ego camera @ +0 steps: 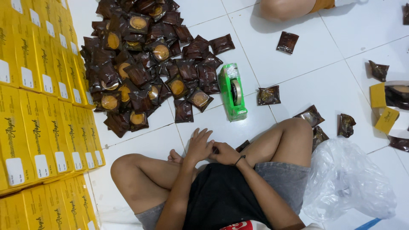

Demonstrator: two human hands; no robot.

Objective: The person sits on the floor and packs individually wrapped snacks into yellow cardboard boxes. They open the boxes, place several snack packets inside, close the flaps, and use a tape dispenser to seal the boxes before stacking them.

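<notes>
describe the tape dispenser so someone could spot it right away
Start at the big pile of dark brown snack packets on the white tiled floor. At its right edge lies the tape dispenser, the only bright green thing among them.

dark brown packet [243, 146] — beside hands

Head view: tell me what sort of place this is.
Probably a home or small workshop floor used for packing snacks by hand: a white tiled floor, a pile of brown wrapped snack packets, rows of yellow cartons, and a green tape dispenser.
</notes>
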